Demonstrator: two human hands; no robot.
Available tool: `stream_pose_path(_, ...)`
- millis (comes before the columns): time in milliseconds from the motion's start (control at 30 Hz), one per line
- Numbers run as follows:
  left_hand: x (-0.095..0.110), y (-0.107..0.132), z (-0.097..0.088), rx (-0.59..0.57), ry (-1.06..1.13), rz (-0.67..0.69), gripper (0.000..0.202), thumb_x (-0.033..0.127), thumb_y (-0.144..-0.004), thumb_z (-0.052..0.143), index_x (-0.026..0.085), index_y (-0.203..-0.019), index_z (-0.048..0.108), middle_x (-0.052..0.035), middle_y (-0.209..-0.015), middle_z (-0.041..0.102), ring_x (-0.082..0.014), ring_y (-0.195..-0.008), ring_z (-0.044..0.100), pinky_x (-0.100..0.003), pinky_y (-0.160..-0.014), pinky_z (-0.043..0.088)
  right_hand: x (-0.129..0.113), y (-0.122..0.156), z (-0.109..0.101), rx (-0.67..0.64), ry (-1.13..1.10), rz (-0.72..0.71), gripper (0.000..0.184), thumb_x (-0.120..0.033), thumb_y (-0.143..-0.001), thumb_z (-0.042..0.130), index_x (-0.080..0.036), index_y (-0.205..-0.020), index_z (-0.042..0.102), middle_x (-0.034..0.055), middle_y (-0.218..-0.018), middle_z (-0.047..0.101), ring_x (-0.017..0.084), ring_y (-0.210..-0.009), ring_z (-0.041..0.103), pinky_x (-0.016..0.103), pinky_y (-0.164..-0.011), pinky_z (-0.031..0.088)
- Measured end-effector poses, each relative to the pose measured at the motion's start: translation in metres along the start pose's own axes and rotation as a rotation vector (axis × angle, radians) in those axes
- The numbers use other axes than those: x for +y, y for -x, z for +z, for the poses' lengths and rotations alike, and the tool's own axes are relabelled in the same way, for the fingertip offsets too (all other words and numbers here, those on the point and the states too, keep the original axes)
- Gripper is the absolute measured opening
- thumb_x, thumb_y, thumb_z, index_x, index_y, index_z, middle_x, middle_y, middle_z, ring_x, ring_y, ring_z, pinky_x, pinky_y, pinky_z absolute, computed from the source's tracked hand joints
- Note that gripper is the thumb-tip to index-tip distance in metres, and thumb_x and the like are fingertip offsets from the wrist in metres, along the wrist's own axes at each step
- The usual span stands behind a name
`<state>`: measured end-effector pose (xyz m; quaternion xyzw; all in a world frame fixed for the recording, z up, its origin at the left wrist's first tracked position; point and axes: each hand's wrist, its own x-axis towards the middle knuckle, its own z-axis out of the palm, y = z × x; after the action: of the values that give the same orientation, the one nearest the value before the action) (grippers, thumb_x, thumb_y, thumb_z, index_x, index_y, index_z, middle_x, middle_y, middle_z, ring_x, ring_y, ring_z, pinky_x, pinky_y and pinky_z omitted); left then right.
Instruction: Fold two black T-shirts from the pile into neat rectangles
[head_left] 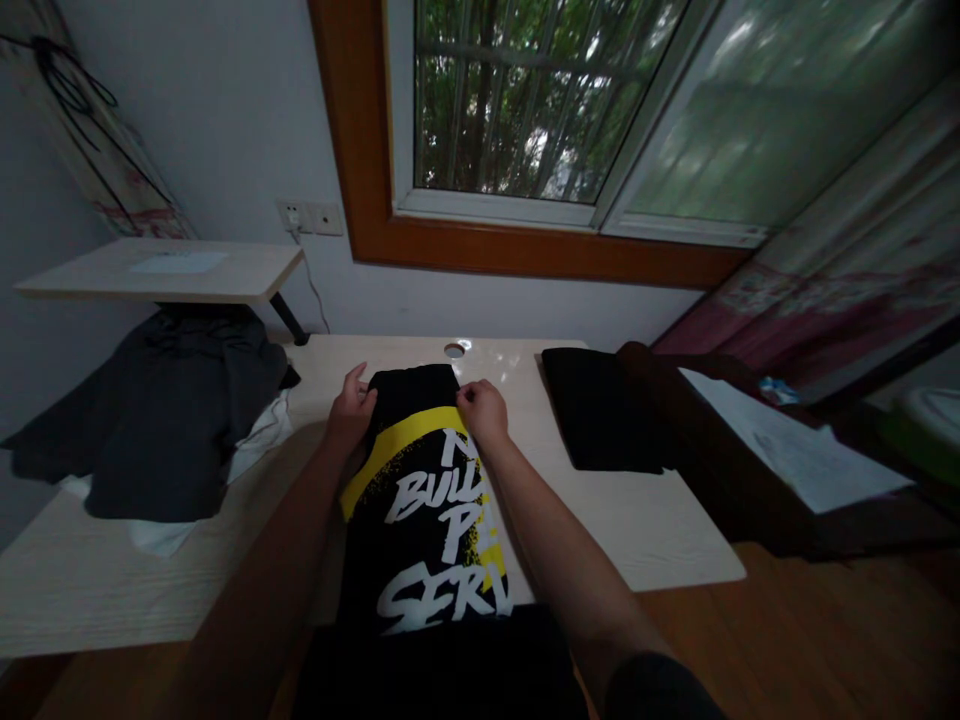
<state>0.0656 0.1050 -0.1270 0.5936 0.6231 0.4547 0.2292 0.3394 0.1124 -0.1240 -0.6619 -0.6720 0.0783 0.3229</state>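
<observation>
A black T-shirt (420, 490) with a yellow band and white lettering lies in a long narrow fold on the pale table, its near end reaching down to the table's front edge. My left hand (351, 415) is at the far left corner of the shirt, one finger raised and the others closed at the fabric's edge. Across from it, my right hand (486, 412) pinches the far right edge with curled fingers. Both forearms run along the sides of the shirt. Some of the lettering is cut off by the fold on the right.
A folded black garment (600, 410) lies on the table's right side. Dark grey clothes (172, 410) are heaped at left, under a small raised shelf (165, 270). Right of the table, a paper sheet (795, 440) rests on a dark brown surface. A window (547, 110) is behind.
</observation>
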Motion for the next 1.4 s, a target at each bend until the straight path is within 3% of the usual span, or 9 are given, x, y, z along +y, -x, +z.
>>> stream_pose_path(267, 0.002, 0.0, -0.001, 0.01, -0.036, -0.004, 0.065, 0.035, -0.089, 0.056, 0.021, -0.151, 0.043, -0.0044, -0.099, 0.067, -0.0183, -0.079, 0.065, -0.032, -0.08, 0.05, -0.005, 0.006, -0.006, -0.049, 0.054, -0.109, 0.016, -0.037, -0.09, 0.07, -0.026, -0.101, 0.076, 0.0049, -0.102, 0.066, 0.023, -0.101, 0.06, 0.033, -0.09, 0.045)
stream_pose_path(533, 0.009, 0.003, -0.003, 0.016, -0.048, -0.015, 0.063, 0.034, -0.087, 0.057, 0.021, -0.148, 0.047, -0.0035, -0.096, 0.067, -0.018, -0.075, 0.064, -0.033, -0.079, 0.05, -0.009, 0.011, -0.01, -0.075, 0.168, -0.24, 0.015, -0.026, -0.095, 0.061, -0.023, -0.1, 0.075, 0.0082, -0.103, 0.064, 0.023, -0.1, 0.058, 0.032, -0.089, 0.046)
stream_pose_path(800, 0.003, 0.001, 0.0, 0.021, -0.004, -0.019, 0.064, 0.032, -0.086, 0.062, 0.022, -0.147, 0.046, -0.0058, -0.107, 0.07, -0.0168, -0.076, 0.068, -0.032, -0.077, 0.054, -0.015, 0.011, -0.014, -0.024, 0.224, -0.212, 0.018, -0.024, -0.095, 0.056, -0.02, -0.1, 0.073, 0.01, -0.102, 0.063, 0.024, -0.097, 0.059, 0.033, -0.087, 0.046)
stream_pose_path(900, -0.002, -0.001, 0.002, 0.044, 0.086, 0.004, 0.071, 0.024, -0.082, 0.064, 0.022, -0.15, 0.043, -0.0121, -0.131, 0.064, -0.0201, -0.096, 0.071, -0.033, -0.083, 0.057, -0.013, 0.01, -0.014, 0.006, 0.213, -0.193, 0.018, -0.024, -0.095, 0.055, -0.02, -0.098, 0.073, 0.0097, -0.101, 0.063, 0.023, -0.097, 0.059, 0.032, -0.086, 0.045)
stream_pose_path(967, -0.005, -0.003, 0.003, 0.078, 0.139, 0.063, 0.073, 0.019, -0.08, 0.065, 0.022, -0.15, 0.043, -0.0154, -0.145, 0.054, -0.0257, -0.121, 0.063, -0.034, -0.09, 0.058, -0.012, 0.01, -0.014, 0.024, 0.205, -0.179, 0.018, -0.024, -0.095, 0.055, -0.02, -0.097, 0.073, 0.0092, -0.1, 0.063, 0.023, -0.097, 0.06, 0.032, -0.085, 0.045)
stream_pose_path(1033, -0.008, -0.005, 0.004, 0.087, 0.159, 0.1, 0.073, 0.015, -0.079, 0.064, 0.021, -0.149, 0.045, -0.0168, -0.151, 0.047, -0.0288, -0.132, 0.056, -0.036, -0.096, 0.058, -0.012, 0.011, -0.014, 0.041, 0.189, -0.168, 0.018, -0.025, -0.094, 0.056, -0.02, -0.096, 0.072, 0.0086, -0.1, 0.062, 0.023, -0.096, 0.06, 0.032, -0.084, 0.045)
stream_pose_path(1200, -0.006, -0.004, 0.001, 0.048, 0.169, 0.107, 0.062, 0.01, -0.08, 0.059, 0.02, -0.141, 0.054, -0.0145, -0.148, 0.049, -0.0224, -0.111, 0.07, -0.043, -0.103, 0.057, -0.011, 0.011, -0.014, 0.076, 0.102, -0.158, 0.016, -0.024, -0.093, 0.056, -0.02, -0.097, 0.071, 0.0073, -0.102, 0.062, 0.021, -0.093, 0.062, 0.031, -0.085, 0.046)
stream_pose_path(1400, -0.002, 0.001, -0.002, 0.054, 0.266, 0.121, 0.047, 0.018, -0.087, 0.059, 0.024, -0.134, 0.059, -0.0102, -0.146, 0.055, -0.0226, -0.117, 0.068, -0.045, -0.108, 0.054, -0.012, 0.011, -0.016, 0.029, 0.039, -0.211, 0.015, -0.023, -0.092, 0.055, -0.02, -0.099, 0.068, 0.0071, -0.102, 0.062, 0.022, -0.096, 0.061, 0.032, -0.089, 0.047)
